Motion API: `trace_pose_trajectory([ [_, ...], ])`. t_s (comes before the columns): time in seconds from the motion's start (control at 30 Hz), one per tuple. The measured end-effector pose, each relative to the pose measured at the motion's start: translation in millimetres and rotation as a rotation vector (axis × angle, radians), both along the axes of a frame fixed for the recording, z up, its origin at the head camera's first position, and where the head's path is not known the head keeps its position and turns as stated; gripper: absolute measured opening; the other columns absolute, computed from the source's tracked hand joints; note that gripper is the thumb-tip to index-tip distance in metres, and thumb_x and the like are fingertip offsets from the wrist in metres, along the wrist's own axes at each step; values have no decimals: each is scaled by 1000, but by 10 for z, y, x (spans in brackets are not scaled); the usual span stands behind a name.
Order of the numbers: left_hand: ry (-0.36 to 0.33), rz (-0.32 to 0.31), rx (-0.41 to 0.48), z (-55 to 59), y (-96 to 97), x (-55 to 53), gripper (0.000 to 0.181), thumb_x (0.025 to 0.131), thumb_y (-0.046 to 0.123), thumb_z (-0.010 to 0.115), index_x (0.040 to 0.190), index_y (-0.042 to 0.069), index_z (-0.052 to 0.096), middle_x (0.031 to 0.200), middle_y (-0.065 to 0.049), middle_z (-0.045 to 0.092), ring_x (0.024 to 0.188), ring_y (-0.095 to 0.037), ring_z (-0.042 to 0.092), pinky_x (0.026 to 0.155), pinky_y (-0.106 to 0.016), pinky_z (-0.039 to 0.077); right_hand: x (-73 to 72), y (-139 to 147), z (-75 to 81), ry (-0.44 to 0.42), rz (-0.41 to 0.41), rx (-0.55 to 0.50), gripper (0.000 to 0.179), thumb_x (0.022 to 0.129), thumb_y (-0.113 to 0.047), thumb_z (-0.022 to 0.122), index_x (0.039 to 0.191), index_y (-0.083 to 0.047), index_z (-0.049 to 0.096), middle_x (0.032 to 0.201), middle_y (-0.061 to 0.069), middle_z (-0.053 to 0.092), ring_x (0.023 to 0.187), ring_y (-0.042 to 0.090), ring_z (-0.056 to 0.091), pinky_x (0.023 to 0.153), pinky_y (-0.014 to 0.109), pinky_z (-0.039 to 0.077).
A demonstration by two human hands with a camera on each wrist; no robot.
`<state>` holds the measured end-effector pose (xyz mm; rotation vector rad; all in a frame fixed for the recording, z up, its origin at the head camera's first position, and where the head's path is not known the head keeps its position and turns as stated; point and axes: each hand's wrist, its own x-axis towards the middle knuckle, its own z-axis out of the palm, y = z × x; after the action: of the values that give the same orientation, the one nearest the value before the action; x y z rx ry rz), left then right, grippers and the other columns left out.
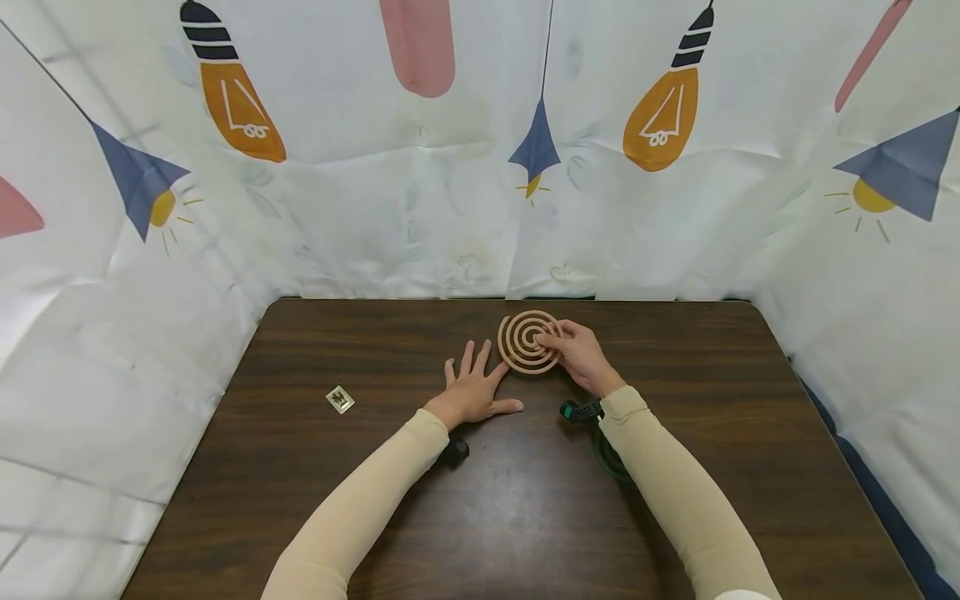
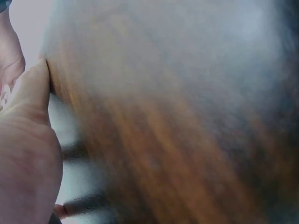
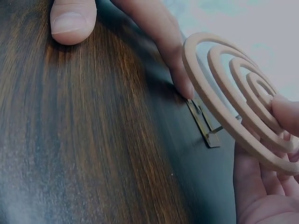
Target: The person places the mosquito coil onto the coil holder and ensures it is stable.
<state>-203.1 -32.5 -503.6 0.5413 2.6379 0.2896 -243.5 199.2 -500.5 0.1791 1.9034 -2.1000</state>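
A tan mosquito coil [image 1: 526, 337] is held between the thumb and fingers of my right hand [image 1: 587, 357], tilted up near the far side of the table. In the right wrist view the coil [image 3: 224, 115] rises over a small metal coil stand [image 3: 202, 122] with an upright prong. My left hand [image 1: 471, 395] lies on the table, fingers straight and spread, thumb pointing right. Its index fingertip [image 3: 181, 84] touches the end of that stand. From the left wrist the view is mostly blurred wood, with the left thumb [image 2: 32, 91] at the left edge.
Another small metal plate [image 1: 340, 399] with a cut-out lies flat on the left of the dark wooden table [image 1: 720, 358]. A dark green loop [image 1: 611, 458] shows beneath the right forearm. Patterned white cloth [image 1: 450, 208] hangs behind the far edge and at both sides.
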Motion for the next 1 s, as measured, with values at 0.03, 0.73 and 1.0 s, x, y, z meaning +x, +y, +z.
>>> trace_pose_trajectory([
  [0.03,1,0,-1,-2,4,-1,91,94,79,48,167,38,14,177,-10,-11,163,-40,-16,125,-73,6,-3,-3,4,0,5,11,40,100,-15,70,135,-2,57,99,-1,71,84,11,71,78,24,60],
  [0.73,-1,3,14,-26,-1,40,90,94,79,47,167,38,14,177,-10,-11,163,-40,-17,125,-73,6,-44,-72,-90,-20,24,29,44,101,-15,69,140,0,55,107,2,67,88,11,71,80,23,60],
  [1.0,1,2,-2,-3,-3,18,90,93,80,46,167,38,16,177,-9,-12,163,-39,-18,125,-72,5,-74,-66,-94,-22,34,39,49,101,-17,70,144,0,53,109,1,67,92,9,70,81,22,59],
])
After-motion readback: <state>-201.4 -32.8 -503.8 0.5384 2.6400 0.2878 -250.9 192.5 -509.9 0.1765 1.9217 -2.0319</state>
